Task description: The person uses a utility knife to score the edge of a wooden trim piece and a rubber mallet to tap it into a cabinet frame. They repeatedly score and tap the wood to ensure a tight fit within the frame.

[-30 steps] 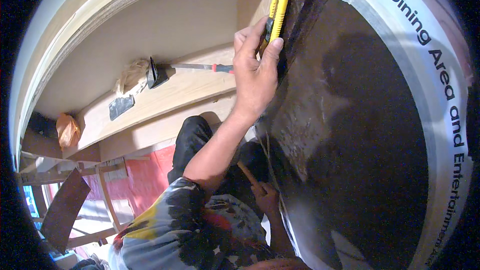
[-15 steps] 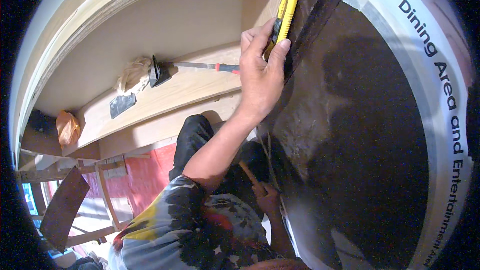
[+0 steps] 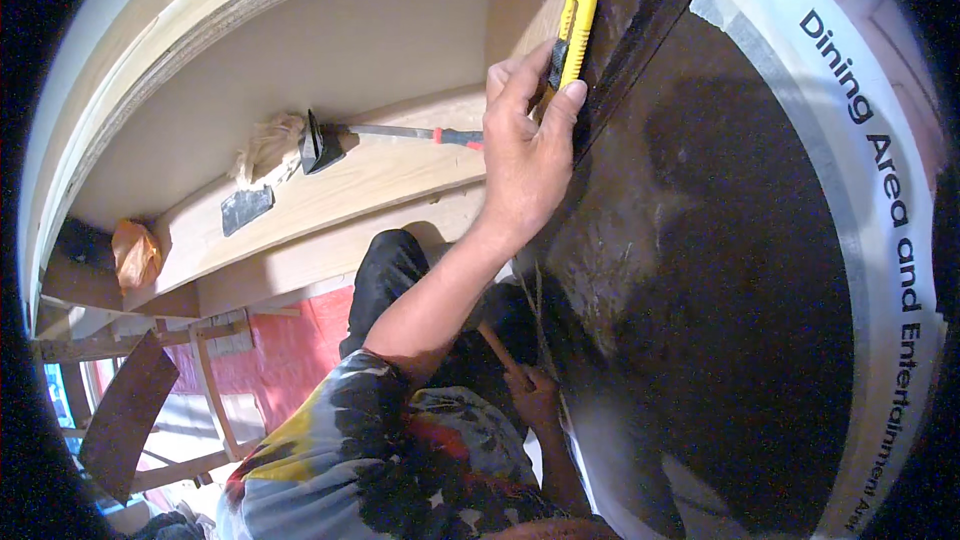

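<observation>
The broad, dark brown, glossy panel [image 3: 740, 230] is the landmark here. Along the upper part of its left border is the yellow plastic utility cutter with a black grip section [image 3: 578, 30], held in the left hand [image 3: 530, 155]. That hand is narrow, closed on the cutter's lower end with the thumb on the side toward the panel and the fingers on the side away from it. The cutter projects beyond the fingertips; its long axis runs upward with a slight lean toward the panel, roughly along that border. Whether it touches the panel, I cannot tell

The right hand [image 3: 537, 397] is well below the left, beside the panel's lower left border, and is closed around a slim brown wooden handle [image 3: 497, 349]. The handle slants up and away from the panel; its far end is lost against the dark trousers [image 3: 388, 270], so its head cannot be made out. The cutter lies upward from this hand, well apart from it

Left of the panel, on a long pale wooden shelf [image 3: 370, 172], lie a flat metal tool with a red and black handle [image 3: 452, 137], a black folded piece [image 3: 312, 150], a crumpled beige bundle [image 3: 265, 150] and a flat grey piece [image 3: 247, 211]
</observation>
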The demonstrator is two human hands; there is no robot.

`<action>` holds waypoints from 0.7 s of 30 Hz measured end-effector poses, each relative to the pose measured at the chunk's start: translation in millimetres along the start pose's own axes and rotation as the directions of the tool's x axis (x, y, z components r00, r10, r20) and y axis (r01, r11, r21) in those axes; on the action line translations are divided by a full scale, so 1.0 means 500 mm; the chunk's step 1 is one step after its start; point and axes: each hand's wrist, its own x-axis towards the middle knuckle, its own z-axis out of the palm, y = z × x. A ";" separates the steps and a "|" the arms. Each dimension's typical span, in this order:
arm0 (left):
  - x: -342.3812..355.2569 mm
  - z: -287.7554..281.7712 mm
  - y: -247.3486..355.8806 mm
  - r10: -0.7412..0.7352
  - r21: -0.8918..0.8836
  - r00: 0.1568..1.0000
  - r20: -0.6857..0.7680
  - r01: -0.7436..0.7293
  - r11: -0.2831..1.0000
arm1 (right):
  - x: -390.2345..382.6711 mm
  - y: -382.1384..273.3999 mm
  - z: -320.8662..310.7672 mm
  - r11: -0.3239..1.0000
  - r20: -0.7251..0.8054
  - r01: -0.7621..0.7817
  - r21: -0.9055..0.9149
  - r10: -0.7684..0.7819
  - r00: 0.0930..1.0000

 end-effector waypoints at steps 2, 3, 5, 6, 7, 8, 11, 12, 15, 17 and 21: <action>0.001 -0.002 0.004 -0.009 -0.007 1.000 0.004 0.010 1.000 | 0.000 0.001 -0.002 0.999 -0.008 0.038 -0.016 -0.038 0.999; 0.001 -0.002 0.004 -0.017 -0.028 1.000 0.004 0.017 0.999 | 0.001 0.006 -0.001 0.998 -0.018 0.055 -0.033 -0.055 0.998; 0.002 -0.001 0.003 -0.021 -0.042 1.000 0.003 0.021 0.999 | 0.001 0.010 0.000 0.994 -0.037 0.085 -0.069 -0.088 0.995; 0.003 -0.002 0.003 -0.016 -0.033 1.000 0.001 0.016 0.999 | 0.000 0.011 -0.002 0.998 -0.003 0.022 -0.064 -0.022 1.000; 0.003 -0.002 0.003 -0.011 -0.025 1.000 0.000 0.011 1.000 | -0.002 -0.001 -0.010 0.997 0.031 -0.042 -0.061 0.044 0.999; 0.004 -0.003 0.003 -0.009 -0.004 1.000 0.008 0.009 1.000 | -0.003 -0.008 -0.013 0.993 0.065 -0.106 -0.060 0.110 0.992; 0.006 -0.007 0.005 -0.030 0.008 0.999 0.019 0.030 1.000 | -0.013 -0.005 -0.008 1.000 -0.043 0.004 -0.003 -0.004 0.999; 0.005 -0.004 0.007 -0.054 -0.022 0.998 0.015 0.054 0.998 | -0.017 -0.005 -0.009 0.999 -0.030 0.009 0.031 -0.008 1.000; 0.004 -0.008 0.010 -0.062 -0.053 0.998 0.011 0.062 0.997 | -0.020 -0.015 -0.010 0.981 -0.080 0.180 0.076 -0.174 0.981; 0.005 -0.006 0.008 -0.055 -0.061 0.998 0.028 0.056 0.997 | -0.020 -0.027 0.000 0.889 -0.242 0.457 -0.012 -0.446 0.862; 0.015 -0.016 -0.003 0.008 -0.017 0.999 0.053 -0.007 1.000 | 0.009 -0.052 0.020 0.736 -0.473 0.676 -0.037 -0.609 0.637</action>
